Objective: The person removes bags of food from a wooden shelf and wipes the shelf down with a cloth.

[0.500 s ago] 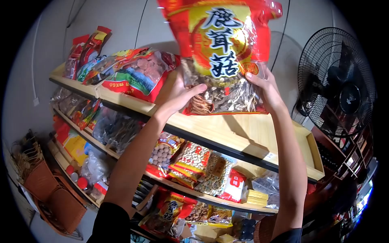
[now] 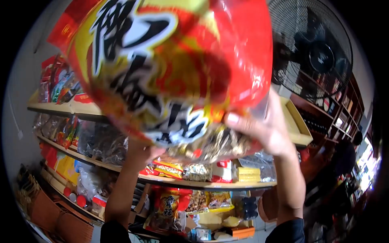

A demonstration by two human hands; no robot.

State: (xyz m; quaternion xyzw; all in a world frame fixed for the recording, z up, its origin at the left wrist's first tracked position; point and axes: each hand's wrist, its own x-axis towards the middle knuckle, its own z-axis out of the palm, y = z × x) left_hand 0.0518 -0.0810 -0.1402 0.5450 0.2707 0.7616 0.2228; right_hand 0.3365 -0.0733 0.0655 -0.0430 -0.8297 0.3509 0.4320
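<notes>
A big red and yellow bag of dried mushrooms [image 2: 190,77] with large black characters is held up close to my face, tilted and blurred by motion. My right hand [image 2: 265,129] grips its lower right side, thumb pressed on the front and fingers behind it. At the lower left of the bag, my left hand [image 2: 144,152] holds it from below; most of its fingers are hidden behind the bag. Much of the top shelf lies hidden behind the bag.
Wooden shelves [image 2: 227,185] stand in front, carrying packaged dried goods, a white packet [image 2: 222,171] and yellow blocks [image 2: 248,174]. A similar mushroom bag [image 2: 168,210] sits lower down. A black fan [image 2: 320,56] is at the right, brown baskets [image 2: 60,218] at the lower left.
The mushroom bag has come much nearer to my face and tilted, now covering the upper middle of the view. Both hands moved with it. The view has shifted, with the fan higher and further left.
</notes>
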